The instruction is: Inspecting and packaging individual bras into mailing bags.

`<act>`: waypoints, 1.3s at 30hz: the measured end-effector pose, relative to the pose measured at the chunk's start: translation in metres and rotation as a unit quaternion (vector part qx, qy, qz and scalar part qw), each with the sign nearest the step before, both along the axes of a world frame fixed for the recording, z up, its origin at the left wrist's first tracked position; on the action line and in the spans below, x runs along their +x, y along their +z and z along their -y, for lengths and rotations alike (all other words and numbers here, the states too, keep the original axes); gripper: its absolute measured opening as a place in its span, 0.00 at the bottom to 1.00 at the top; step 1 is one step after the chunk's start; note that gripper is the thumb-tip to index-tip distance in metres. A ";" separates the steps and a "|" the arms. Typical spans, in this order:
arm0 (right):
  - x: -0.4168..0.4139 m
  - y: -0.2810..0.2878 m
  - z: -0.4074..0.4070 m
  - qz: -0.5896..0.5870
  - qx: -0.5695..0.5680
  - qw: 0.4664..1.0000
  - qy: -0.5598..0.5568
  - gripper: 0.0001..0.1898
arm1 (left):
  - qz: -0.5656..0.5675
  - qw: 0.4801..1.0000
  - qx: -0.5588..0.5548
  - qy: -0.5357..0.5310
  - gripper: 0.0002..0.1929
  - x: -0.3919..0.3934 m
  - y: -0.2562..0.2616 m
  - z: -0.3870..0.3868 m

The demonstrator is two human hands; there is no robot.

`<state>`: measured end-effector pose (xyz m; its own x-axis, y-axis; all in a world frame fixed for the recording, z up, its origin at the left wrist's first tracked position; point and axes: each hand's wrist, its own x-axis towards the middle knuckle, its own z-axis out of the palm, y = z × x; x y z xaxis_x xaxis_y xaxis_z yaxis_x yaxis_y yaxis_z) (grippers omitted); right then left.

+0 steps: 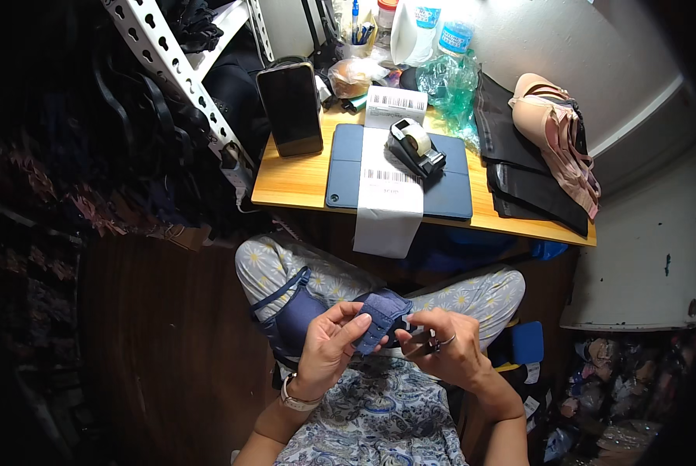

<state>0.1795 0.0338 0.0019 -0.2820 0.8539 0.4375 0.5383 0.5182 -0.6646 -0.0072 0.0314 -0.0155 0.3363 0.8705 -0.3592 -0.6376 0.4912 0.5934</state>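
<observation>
A navy blue bra (300,320) lies across my lap, one moulded cup and a strap resting over my left thigh. My left hand (329,343) pinches its hook-and-eye back closure (375,326) between thumb and fingers, with the row of small fastenings facing up. Just right of the closure is my right hand (454,343), fingers curled around a small dark metal tool (422,345) that looks like thread snips or small scissors. The fingers partly cover this tool. A small white tag or label (406,318) shows at the band's edge, near my right fingertips.
Ahead, the wooden table (290,183) bears a phone (290,110), a blue tablet case (342,166), a tape dispenser (416,148) and a label strip (387,224) hanging over its edge. Beige bras (549,128) rest on black bags (534,192). A metal shelf post (176,70) stands left.
</observation>
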 end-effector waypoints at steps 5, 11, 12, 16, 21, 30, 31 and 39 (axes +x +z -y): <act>0.002 0.005 0.000 0.164 0.049 0.982 0.079 0.15 | -0.054 0.998 0.034 0.021 0.13 -0.001 -0.009 0.008; -0.007 -0.005 -0.006 -0.119 -0.105 0.984 0.078 0.09 | -0.178 0.952 0.218 0.121 0.09 0.007 0.006 -0.001; -0.007 -0.005 -0.006 -0.154 -0.173 0.970 0.068 0.07 | -0.171 0.958 0.213 0.092 0.07 0.005 0.000 0.000; -0.013 -0.002 -0.007 -0.233 -0.292 0.927 0.034 0.07 | -0.147 0.975 0.155 0.063 0.01 0.001 -0.006 0.002; -0.016 0.000 -0.007 -0.192 -0.291 0.937 0.014 0.07 | -0.130 0.982 0.113 0.077 0.02 0.003 0.000 0.001; -0.008 -0.008 -0.001 -0.001 -0.070 0.997 0.021 0.27 | -0.065 0.993 0.066 0.067 0.05 0.001 -0.001 -0.003; -0.009 -0.010 0.000 0.047 -0.027 0.998 0.019 0.26 | -0.064 0.993 0.068 0.071 0.05 0.000 -0.002 -0.002; -0.007 -0.008 -0.002 0.102 0.009 0.994 0.020 0.23 | -0.067 0.991 0.074 0.086 0.05 0.004 -0.001 0.000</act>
